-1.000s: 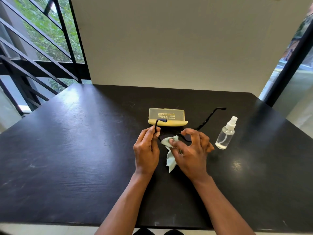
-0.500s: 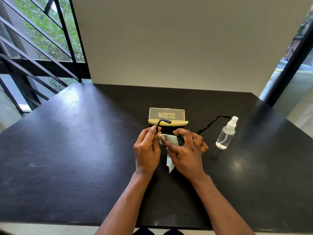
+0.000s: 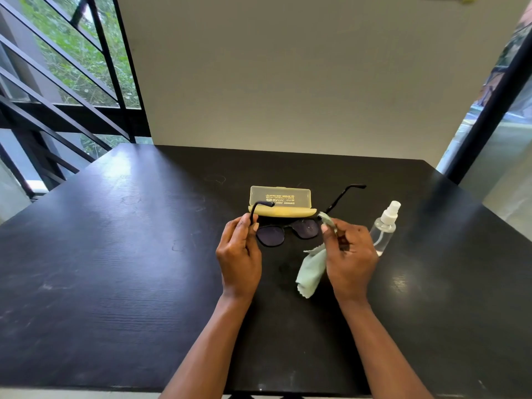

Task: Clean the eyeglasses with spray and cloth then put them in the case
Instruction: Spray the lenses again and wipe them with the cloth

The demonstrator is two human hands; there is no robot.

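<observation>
Wiping underway: our left hand [image 3: 240,249] pinches eyeglasses [image 3: 288,231], right hand [image 3: 348,254] grasps cloth [image 3: 311,269]; open case [image 3: 280,201] awaits them.

Single head-worn wide-angle view looks forward and down, close over the table [image 3: 121,254]

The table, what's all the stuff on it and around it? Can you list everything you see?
Table: one, black, fills the view.
Glasses case: one, yellow, open, middle of the table.
Eyeglasses: one pair, black frame, dark lenses, held in front of the case.
Cloth: one, pale green, hanging from the right hand.
Spray bottle: one, clear with a white top, upright, right of the hands.
Railing: black bars, back left, greenery behind.
Wall: one, cream, behind the table.
Left hand: grips the glasses' arm.
Right hand: pinches the cloth.
</observation>
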